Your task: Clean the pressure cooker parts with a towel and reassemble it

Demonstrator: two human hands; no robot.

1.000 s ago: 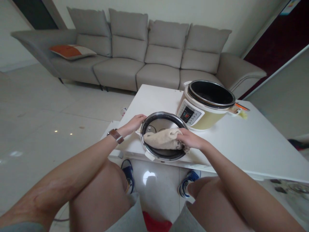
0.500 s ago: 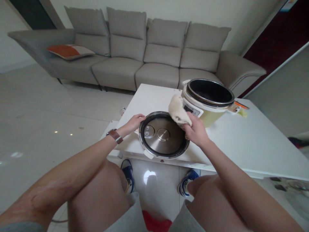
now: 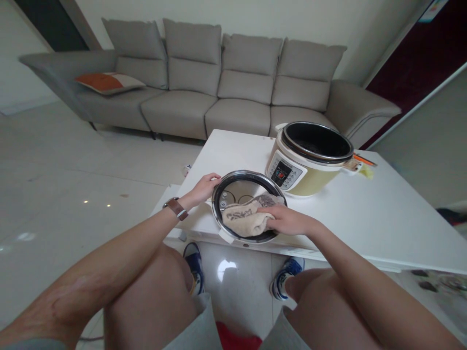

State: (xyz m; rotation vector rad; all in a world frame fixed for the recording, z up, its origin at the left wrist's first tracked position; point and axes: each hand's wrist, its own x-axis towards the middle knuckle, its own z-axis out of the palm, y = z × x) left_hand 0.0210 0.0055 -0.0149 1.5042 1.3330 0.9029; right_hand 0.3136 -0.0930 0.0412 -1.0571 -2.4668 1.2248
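A round pressure cooker lid (image 3: 239, 189) lies with its steel underside up at the near edge of the table. My left hand (image 3: 206, 188) grips the lid's left rim, fingers closed on its edge. In my right hand (image 3: 288, 219) is a bunched beige cloth (image 3: 243, 217) with a grey pattern, resting on the lower right of the lid's inner face and hiding part of it. Behind and to the right stands the electric pressure cooker (image 3: 310, 170), uncovered, its dark inner pot showing and its control panel facing me.
The white table (image 3: 365, 218) extends to the right. An orange-handled item (image 3: 365, 160) and something yellow lie beyond the cooker. Across the far side stands a grey sofa (image 3: 241, 112) with an orange and white cushion (image 3: 109, 82). My feet are on the tiled floor below.
My right hand has brought the cloth down and left, from above the lid's right rim beside the cooker onto the lid's inner face. The cooker's panel is now uncovered. My left hand keeps its hold.
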